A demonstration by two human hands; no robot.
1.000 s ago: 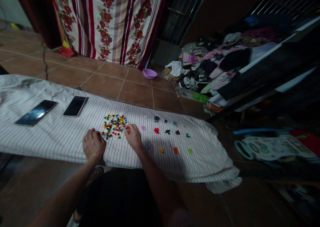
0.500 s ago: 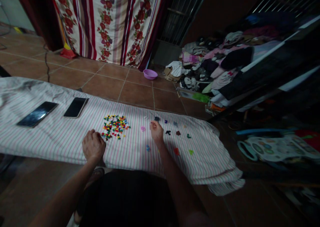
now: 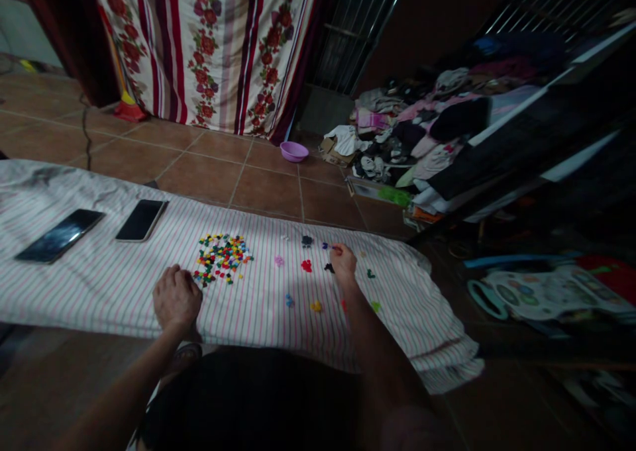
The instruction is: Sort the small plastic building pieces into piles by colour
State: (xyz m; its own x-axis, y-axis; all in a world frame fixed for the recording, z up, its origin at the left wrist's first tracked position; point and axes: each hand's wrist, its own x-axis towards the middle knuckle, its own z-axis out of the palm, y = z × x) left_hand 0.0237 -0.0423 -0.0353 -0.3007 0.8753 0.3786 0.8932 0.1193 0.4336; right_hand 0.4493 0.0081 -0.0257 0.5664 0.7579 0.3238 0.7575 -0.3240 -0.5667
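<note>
My right hand is pinched closed over the striped cloth, its fingertips beside a few dark purple pieces. What it pinches is too small to make out. Under its edge, black pieces and orange-red pieces are partly hidden. My left hand rests palm down with curled fingers, close to a mixed pile of small coloured pieces; its fingertips are hidden. Small single-colour groups lie around: red, dark grey, pink, blue, yellow, dark green and lime.
Two phones, one dark and one with a pale edge, lie on the left of the striped cloth. Beyond are a purple basin, a floral curtain and a heap of clothes. A toy panel stands at right.
My right hand has moved right, from above the red pieces to beside the dark purple ones, uncovering the red and yellow groups. My left hand stays by the pile. The view has shifted slightly.
</note>
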